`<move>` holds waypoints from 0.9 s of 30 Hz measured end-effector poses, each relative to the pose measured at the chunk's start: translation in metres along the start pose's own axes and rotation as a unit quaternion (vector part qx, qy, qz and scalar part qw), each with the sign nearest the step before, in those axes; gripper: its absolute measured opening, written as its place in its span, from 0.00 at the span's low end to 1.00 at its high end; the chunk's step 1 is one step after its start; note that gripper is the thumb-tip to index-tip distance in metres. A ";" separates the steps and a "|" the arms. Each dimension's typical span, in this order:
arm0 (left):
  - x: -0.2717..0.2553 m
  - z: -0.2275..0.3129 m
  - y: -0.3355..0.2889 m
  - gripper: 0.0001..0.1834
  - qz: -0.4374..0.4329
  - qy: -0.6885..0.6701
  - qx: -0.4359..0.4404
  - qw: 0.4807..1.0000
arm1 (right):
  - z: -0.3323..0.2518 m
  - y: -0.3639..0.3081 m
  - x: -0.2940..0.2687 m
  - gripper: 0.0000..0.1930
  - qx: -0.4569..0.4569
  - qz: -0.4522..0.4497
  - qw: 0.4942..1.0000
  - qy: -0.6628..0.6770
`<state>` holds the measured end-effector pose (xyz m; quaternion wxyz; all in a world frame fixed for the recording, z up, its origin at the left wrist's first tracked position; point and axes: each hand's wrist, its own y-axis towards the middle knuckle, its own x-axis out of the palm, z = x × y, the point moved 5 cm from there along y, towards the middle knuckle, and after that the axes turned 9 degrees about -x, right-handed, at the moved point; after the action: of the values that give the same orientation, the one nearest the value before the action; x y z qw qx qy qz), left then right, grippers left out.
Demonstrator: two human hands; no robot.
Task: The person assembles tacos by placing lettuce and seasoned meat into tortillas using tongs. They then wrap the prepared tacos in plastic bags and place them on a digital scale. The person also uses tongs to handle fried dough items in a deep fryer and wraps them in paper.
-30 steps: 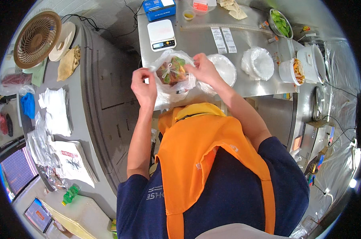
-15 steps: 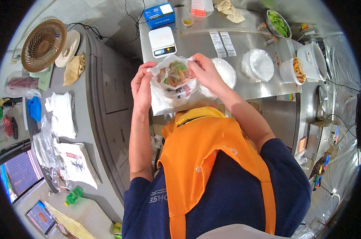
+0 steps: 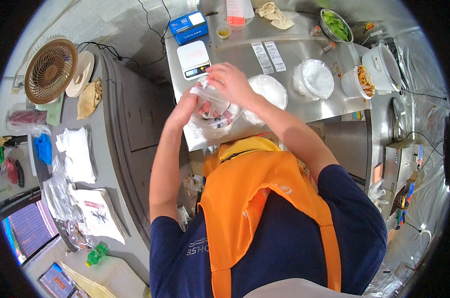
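Note:
A clear plastic bag (image 3: 212,121) with food inside rests at the near edge of the steel counter (image 3: 284,62). My left hand (image 3: 185,107) grips the bag's left side near its mouth. My right hand (image 3: 230,82) is closed on the top of the bag, fingers pinching the plastic together. The food is mostly hidden under both hands. A stack of clear lids (image 3: 270,89) lies just right of my right wrist.
A white kitchen scale (image 3: 193,59) and a blue box (image 3: 188,26) sit behind the bag. Paper slips (image 3: 267,55), a stack of white bowls (image 3: 314,78), a tub of noodles (image 3: 359,82) and a bowl of greens (image 3: 336,25) lie to the right. Left: a fan (image 3: 51,72), folded bags (image 3: 78,154).
Both hands have moved together over the bag's mouth, gathering the plastic shut. The food that showed through the open top is now covered by my hands.

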<state>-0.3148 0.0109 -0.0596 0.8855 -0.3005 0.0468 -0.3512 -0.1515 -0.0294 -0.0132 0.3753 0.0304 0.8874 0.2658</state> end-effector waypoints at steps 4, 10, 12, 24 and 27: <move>-0.006 -0.006 0.007 0.17 -0.015 -0.007 0.053 0.998 | -0.041 -0.048 -0.002 0.08 -0.135 -0.155 0.979 -0.014; 0.038 0.032 -0.028 0.29 0.331 0.347 0.348 0.805 | 0.036 -0.023 0.023 0.17 0.208 -0.021 0.909 0.362; 0.041 0.023 -0.025 0.34 0.327 0.221 0.334 0.856 | 0.032 -0.005 0.018 0.18 0.243 -0.079 0.879 0.402; -0.001 -0.077 -0.017 0.22 0.332 -0.063 0.213 0.917 | 0.090 -0.065 0.053 0.08 0.407 0.107 0.750 0.511; 0.003 -0.042 -0.022 0.22 0.120 -0.390 0.167 0.898 | 0.067 -0.037 0.040 0.05 0.334 0.098 0.791 0.503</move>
<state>-0.3379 -0.0248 -0.0812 0.9055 -0.2529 -0.3257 -0.0999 -0.1292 -0.0214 -0.0962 -0.1852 0.1028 0.9767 -0.0337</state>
